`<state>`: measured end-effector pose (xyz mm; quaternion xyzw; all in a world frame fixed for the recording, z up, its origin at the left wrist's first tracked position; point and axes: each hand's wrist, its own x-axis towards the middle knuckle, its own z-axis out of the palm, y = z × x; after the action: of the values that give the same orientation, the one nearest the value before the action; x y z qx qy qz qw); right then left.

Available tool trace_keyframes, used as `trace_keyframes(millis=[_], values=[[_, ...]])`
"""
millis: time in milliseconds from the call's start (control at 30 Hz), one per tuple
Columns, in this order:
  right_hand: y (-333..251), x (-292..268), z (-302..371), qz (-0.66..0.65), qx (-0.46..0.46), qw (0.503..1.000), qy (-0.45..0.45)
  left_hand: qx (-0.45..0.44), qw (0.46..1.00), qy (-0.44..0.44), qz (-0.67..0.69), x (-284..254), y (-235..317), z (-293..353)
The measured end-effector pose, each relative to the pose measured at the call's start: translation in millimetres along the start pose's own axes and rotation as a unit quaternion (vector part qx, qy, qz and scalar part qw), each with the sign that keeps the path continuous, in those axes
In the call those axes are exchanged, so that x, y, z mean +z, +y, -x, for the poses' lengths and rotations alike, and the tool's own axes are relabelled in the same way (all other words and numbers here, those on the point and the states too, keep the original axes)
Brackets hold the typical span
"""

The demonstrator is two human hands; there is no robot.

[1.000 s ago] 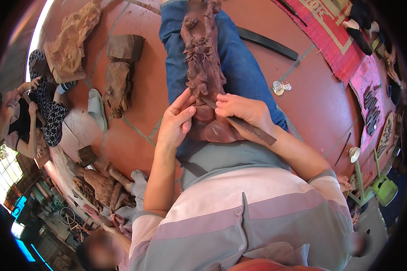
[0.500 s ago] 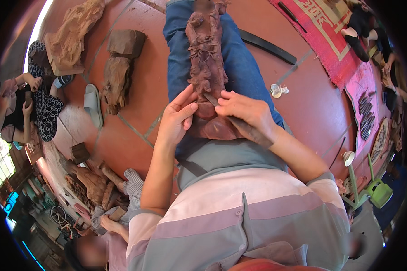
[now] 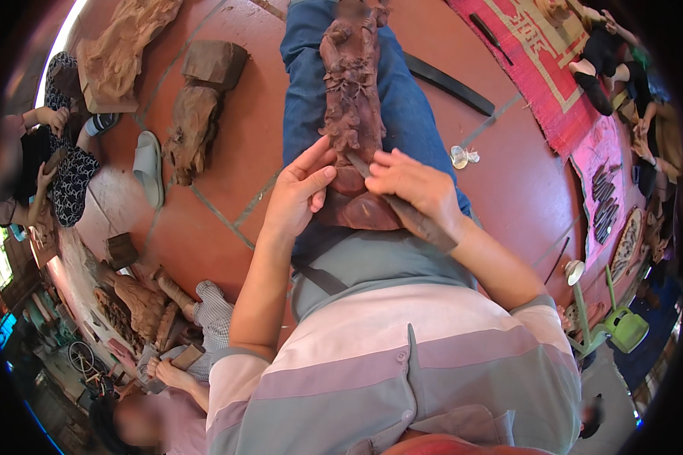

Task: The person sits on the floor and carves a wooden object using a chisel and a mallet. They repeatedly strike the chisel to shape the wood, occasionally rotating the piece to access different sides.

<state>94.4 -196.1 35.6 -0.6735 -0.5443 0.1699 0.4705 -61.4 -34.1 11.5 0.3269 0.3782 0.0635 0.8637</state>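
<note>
A reddish-brown wooden carving (image 3: 353, 98) with deeply cut figures lies lengthwise along my jeans-clad legs, its rounded base (image 3: 364, 211) close to my waist. My left hand (image 3: 302, 186) rests at the carving's left edge, index finger stretched out against it and thumb held apart. In my right hand (image 3: 417, 186) is a carving chisel (image 3: 413, 220), its shank running under the palm toward the wrist. The flat tip points up and left onto the wood near the base, close to my left thumb. My right fingertips press around the tool near the carving.
Left on the tiled floor are a carved wood block (image 3: 197, 114), a larger pale carving (image 3: 118, 64) and a slipper (image 3: 149, 168). A dark curved bar (image 3: 448, 83) lies right of my legs. Dark tools (image 3: 605, 205) rest on a pink cloth. Other people sit along both sides.
The whole view has shifted slightly. Both hands stay at nearly the same spot on the carving, with the chisel tip still against the wood.
</note>
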Motion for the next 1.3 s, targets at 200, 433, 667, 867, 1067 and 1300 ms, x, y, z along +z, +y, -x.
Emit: trace_keyframes(millis=[200, 433, 667, 867, 1067, 1300], values=[[1.4, -1.2, -5.5, 0.007, -0.009, 1.000, 0.002, 0.005, 1.000, 0.004, -0.008, 1.2, 0.0, 1.0], [-14.1, -10.0, -19.9, 0.036, -0.015, 0.998, -0.046, 0.012, 1.000, 0.002, -0.017, 0.6, -2.1, 1.1], [-27.4, -10.7, -34.6, 0.078, -0.049, 0.992, -0.083, 0.022, 0.999, 0.001, -0.037, 1.0, -3.3, 2.6], [-40.2, -12.6, -37.4, 0.109, -0.045, 0.983, -0.137, 0.018, 0.999, -0.018, -0.048, -1.5, -6.7, 1.1], [-47.5, -6.3, -45.2, 0.147, -0.059, 0.980, -0.122, 0.029, 0.998, -0.019, -0.052, 1.6, -3.9, 1.5], [-55.6, -7.2, -60.9, 0.118, -0.029, 0.982, -0.144, 0.043, 0.996, -0.052, -0.050, 0.4, -1.0, 3.4]])
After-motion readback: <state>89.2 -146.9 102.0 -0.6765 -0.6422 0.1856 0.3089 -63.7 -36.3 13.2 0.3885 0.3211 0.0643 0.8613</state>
